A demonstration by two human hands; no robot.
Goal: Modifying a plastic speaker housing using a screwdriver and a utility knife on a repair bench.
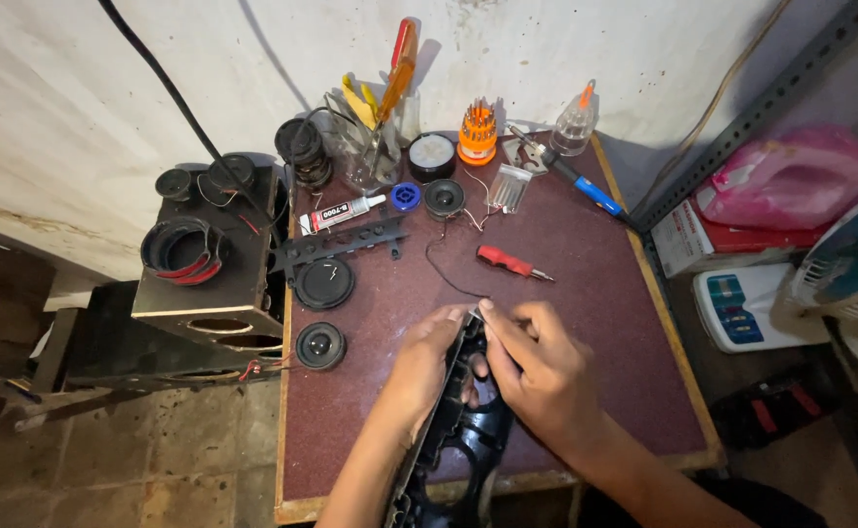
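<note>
Tabletop [625, 323] layout, our hands at the near edge.
We hold a plastic panel [458, 430] upright between left hand [427, 360] and right hand [537, 372]; screwdriver [512, 262] just behind them, two round speakers [322, 313] to the left, tool clutter along the far wall, speaker box [216, 256] off the left edge.

My left hand [427, 364] and right hand [537, 367] cover the upper end of the black plastic panel [468, 440], and its lower end runs off the bottom edge. My fingertips [488, 311] pinch something too small to tell. The thin black wire [444, 274] vanishes behind them. The fan [855, 264] is cut by the right edge. The speaker box [219, 264] hides the dark unit beneath it [121, 337].
</note>
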